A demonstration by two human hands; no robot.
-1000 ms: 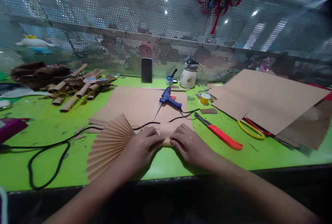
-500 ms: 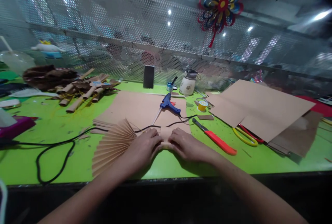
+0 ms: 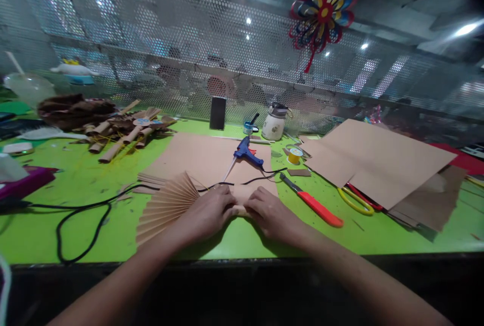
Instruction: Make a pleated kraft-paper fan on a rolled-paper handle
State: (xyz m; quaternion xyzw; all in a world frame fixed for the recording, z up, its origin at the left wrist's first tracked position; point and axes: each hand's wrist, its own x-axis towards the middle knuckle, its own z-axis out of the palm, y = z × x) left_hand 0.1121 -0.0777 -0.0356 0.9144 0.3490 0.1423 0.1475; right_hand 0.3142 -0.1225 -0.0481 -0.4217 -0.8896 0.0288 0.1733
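Right between my hands, near the front edge of the green table point(image 3: 234, 243), sits a small rolled strip of brown paper point(image 3: 239, 210), its left end pinched by my left hand point(image 3: 212, 212), its right by my right hand point(image 3: 269, 211). Past the glue gun point(image 3: 247, 153), a blue jar point(image 3: 248, 128) holds a dark stick point(image 3: 254, 118); the lidded bottle point(image 3: 274, 125) hides its contents. Far left, a translucent cup point(image 3: 30, 89) holds a straw point(image 3: 15, 62).

We record a left hand point(image 3: 212, 211) and a right hand point(image 3: 270, 213), both bare. We find the left forearm point(image 3: 124, 280) and right forearm point(image 3: 355, 271) likewise uncovered, slim, tapering toward bare wrists.
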